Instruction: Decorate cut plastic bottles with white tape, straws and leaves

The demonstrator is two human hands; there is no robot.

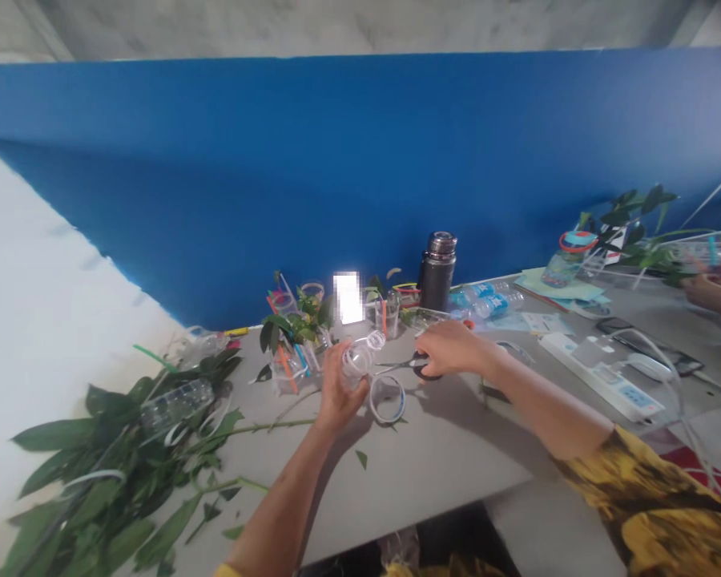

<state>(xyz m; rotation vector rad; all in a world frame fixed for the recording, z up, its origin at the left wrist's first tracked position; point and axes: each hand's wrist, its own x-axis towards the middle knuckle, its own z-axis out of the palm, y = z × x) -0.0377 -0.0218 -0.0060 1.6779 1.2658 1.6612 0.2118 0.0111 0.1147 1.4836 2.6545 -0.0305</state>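
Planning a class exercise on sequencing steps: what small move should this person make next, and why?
Probably grip the black-handled scissors with the right hand and lift them: that hand already sits over their handles, the left hand holds up a clear plastic bottle piece, and a cut plastic ring lying beside it suggests cutting is under way.
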